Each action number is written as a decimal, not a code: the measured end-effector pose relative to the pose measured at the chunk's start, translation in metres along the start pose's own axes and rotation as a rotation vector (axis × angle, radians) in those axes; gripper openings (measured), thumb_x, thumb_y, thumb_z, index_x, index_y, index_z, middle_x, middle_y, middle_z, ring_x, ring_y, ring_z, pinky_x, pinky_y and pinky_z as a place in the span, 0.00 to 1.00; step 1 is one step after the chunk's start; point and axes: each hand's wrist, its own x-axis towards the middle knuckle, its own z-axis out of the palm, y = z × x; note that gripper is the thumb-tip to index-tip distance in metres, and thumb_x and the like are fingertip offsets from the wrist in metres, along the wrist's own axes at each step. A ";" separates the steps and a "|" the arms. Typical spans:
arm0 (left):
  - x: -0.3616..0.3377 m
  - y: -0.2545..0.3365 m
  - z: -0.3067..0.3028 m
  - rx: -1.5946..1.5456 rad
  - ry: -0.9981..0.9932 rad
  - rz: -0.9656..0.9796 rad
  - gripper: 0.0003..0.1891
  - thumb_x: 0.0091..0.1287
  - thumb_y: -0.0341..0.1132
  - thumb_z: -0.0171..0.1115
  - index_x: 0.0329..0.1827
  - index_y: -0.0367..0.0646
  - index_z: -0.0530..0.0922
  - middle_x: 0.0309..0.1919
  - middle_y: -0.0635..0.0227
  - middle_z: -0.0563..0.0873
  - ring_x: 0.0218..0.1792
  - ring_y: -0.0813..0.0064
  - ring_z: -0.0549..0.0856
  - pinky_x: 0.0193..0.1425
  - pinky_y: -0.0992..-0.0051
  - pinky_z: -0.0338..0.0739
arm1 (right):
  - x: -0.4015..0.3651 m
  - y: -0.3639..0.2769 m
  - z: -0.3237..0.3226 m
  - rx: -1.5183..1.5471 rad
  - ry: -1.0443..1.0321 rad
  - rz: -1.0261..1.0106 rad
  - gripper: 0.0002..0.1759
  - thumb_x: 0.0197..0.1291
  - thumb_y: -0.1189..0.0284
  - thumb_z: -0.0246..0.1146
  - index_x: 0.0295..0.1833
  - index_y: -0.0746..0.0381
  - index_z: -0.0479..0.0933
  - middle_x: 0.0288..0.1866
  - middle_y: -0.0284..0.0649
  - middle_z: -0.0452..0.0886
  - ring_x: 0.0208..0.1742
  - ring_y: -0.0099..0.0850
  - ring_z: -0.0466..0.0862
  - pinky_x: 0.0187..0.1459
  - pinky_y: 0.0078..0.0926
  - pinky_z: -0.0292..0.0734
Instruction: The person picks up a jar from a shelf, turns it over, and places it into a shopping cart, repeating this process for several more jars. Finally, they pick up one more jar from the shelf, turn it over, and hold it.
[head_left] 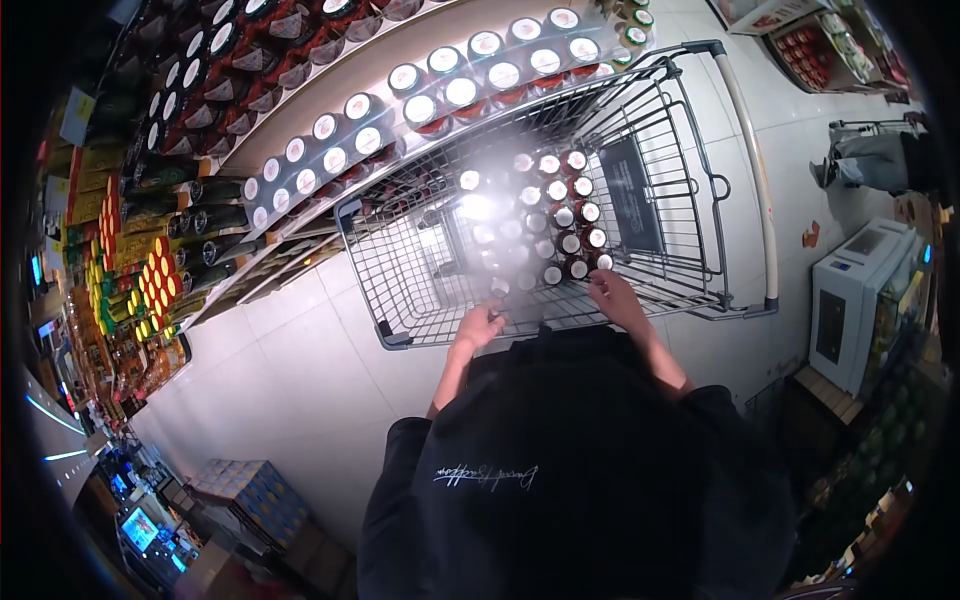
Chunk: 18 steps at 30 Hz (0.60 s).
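Jars with white lids [568, 243] stand in rows inside a wire shopping cart [378, 240] in front of me. Bright glare washes over the jars on the left of the group. My left hand [482, 325] is over the cart's near side with its fingers curled, just below the glare. Close to the nearest right-hand jars is my right hand [617, 298], its fingers bent together and fingertips beside a white lid. What either hand grips I cannot tell.
Shelves beyond the cart hold rows of white-lidded jars [461, 92]. Dark bottles [215, 219] lie at the left. The cart's handle [745, 130] is on the right. A white cabinet [858, 300] and a person [870, 160] are farther right. Stacked boxes [250, 495] stand lower left.
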 end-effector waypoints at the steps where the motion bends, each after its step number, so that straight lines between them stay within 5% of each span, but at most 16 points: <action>1: -0.003 0.002 0.000 0.002 0.040 -0.009 0.24 0.63 0.46 0.65 0.60 0.44 0.78 0.46 0.53 0.87 0.49 0.55 0.86 0.55 0.62 0.78 | -0.005 -0.004 -0.004 -0.030 0.026 -0.033 0.17 0.61 0.66 0.64 0.52 0.62 0.76 0.42 0.45 0.84 0.40 0.41 0.85 0.42 0.37 0.79; 3: -0.003 -0.003 0.007 0.024 0.136 -0.001 0.19 0.63 0.45 0.64 0.53 0.46 0.82 0.46 0.55 0.87 0.48 0.51 0.85 0.53 0.61 0.79 | -0.011 -0.005 -0.007 -0.067 0.065 -0.044 0.16 0.61 0.66 0.64 0.52 0.62 0.77 0.41 0.46 0.84 0.40 0.42 0.84 0.43 0.38 0.79; 10: -0.022 0.025 0.016 0.177 0.446 -0.159 0.18 0.61 0.44 0.64 0.49 0.43 0.83 0.44 0.54 0.87 0.49 0.52 0.85 0.57 0.57 0.74 | -0.023 0.001 -0.019 -0.252 0.210 -0.166 0.14 0.59 0.69 0.65 0.50 0.60 0.77 0.43 0.44 0.82 0.44 0.43 0.84 0.45 0.40 0.78; 18: -0.039 0.027 0.040 0.388 0.647 -0.214 0.22 0.64 0.50 0.60 0.50 0.43 0.83 0.52 0.58 0.82 0.64 0.56 0.71 0.75 0.47 0.46 | -0.017 0.004 -0.019 -0.249 0.194 -0.157 0.09 0.60 0.70 0.64 0.45 0.58 0.77 0.39 0.41 0.83 0.41 0.41 0.84 0.42 0.39 0.78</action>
